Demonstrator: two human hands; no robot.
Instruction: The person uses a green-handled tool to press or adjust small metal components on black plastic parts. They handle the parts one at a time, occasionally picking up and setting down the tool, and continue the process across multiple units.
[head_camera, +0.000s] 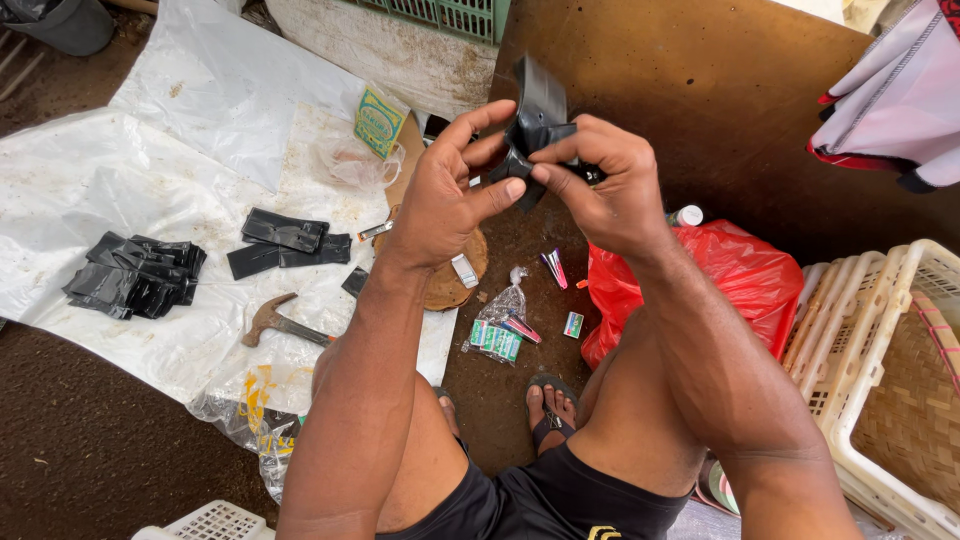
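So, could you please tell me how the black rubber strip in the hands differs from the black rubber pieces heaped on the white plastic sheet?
The black rubber strip is a single piece, held up in the air and bent between the left hand and right hand. The heaped black rubber pieces are many, untouched, lying folded on the white plastic sheet on the ground. Both look like the same dark, slightly glossy rubber.

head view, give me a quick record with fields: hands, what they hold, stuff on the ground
left hand: left hand pinches the black rubber strip
right hand: right hand grips the same strip
posture: seated low, sandalled foot on dark ground
plastic sheet: white plastic sheet holds a pile of black pieces, flat black strips, a hammer
right side: red plastic bag, cream basket
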